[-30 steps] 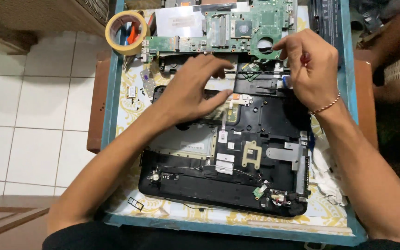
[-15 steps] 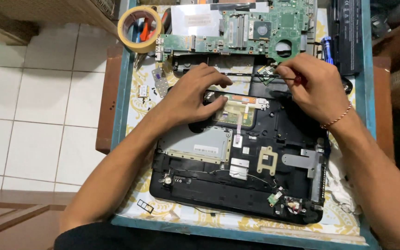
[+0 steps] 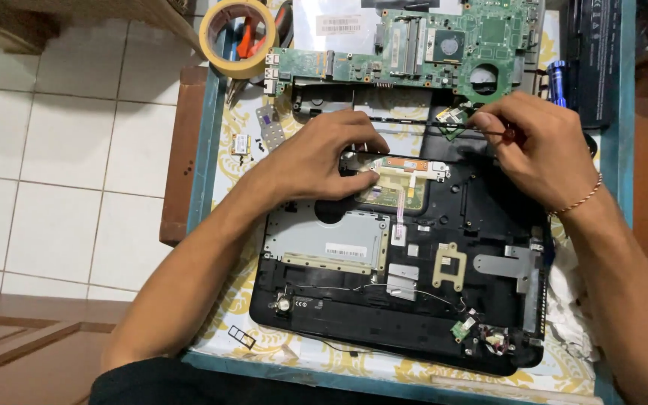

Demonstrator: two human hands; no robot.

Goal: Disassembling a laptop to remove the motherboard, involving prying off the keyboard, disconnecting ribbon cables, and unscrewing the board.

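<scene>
Mid-teardown: your left hand [image 3: 324, 154] lies flat, holding nothing, steadying the black laptop base [image 3: 406, 277] at frame centre, right hand [image 3: 538, 146] pinching a slim tool at the small green board [image 3: 451, 118] upper right; proceed gently.

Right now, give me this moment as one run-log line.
left hand: pressing on opened black plastic laptop base shell | right hand: pinching thin tool at small green circuit board | large green motherboard: lies beyond shell
</scene>
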